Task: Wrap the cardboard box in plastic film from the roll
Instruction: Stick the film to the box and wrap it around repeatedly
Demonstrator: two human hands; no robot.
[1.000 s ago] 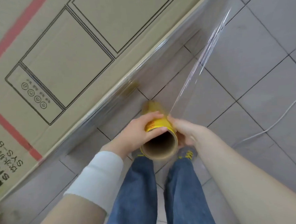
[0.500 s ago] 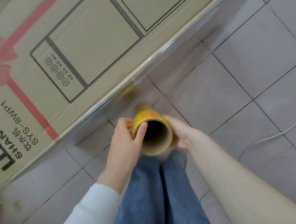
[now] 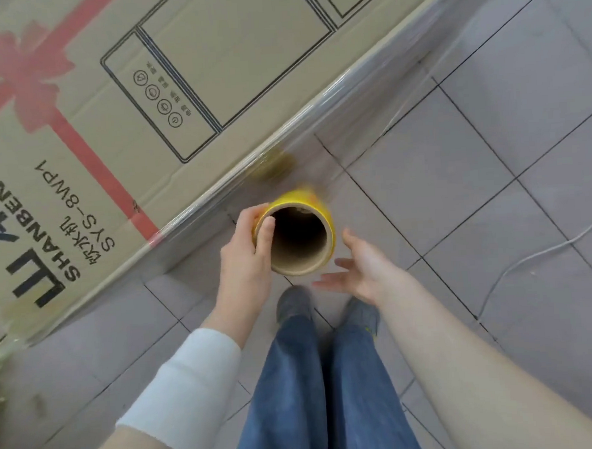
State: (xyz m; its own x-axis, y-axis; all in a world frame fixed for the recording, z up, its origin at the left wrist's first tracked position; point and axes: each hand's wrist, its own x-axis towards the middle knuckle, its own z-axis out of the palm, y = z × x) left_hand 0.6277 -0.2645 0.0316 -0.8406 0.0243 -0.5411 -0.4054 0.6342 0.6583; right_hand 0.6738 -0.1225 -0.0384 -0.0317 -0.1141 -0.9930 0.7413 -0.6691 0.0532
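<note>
Step in hand: mid-wrap, paying film along the box's side.

Left hand (image 3: 244, 251) grips the roll (image 3: 303, 258) at its top rim, thumb hooked inside the core. The roll stands upright at near centre, just beside the cardboard box (image 3: 177, 76), which fills the far left.

Right hand (image 3: 365, 268) is open with fingers spread, just right of the roll and not touching it.

Plastic film (image 3: 368, 117) runs along the box's near edge toward far right.

Next move, as judged: right hand regrips, and the roll travels on under tension.

Box print reads "SHANBEN" and "SYS-8WP1", plus Chinese characters. Icon captions are too small to read, and the roll label is blurred.
</note>
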